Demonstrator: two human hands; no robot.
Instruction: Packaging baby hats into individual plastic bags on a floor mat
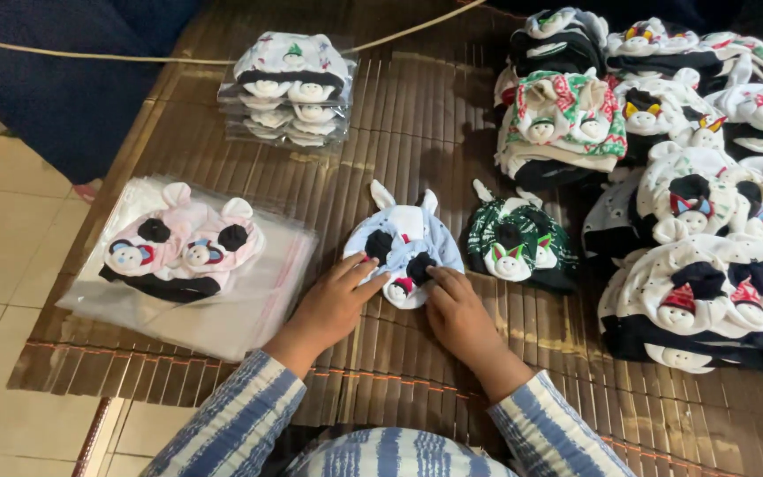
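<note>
Pressing both hands' fingers flat on the pale blue eared baby hat, left hand and right hand, you have one sealed stack of bagged hats far left; the pink hat on clear bags and the heaped hats right remain.

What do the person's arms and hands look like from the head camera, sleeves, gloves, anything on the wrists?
Both hands are bare: the left hand and right hand wear no gloves, and no rings or watch show. Each forearm is covered by a long sleeve of white fabric with blue, blurred tie-dye-like stripes, ending just above the wrist. The same striped cloth shows on the body below.
</note>
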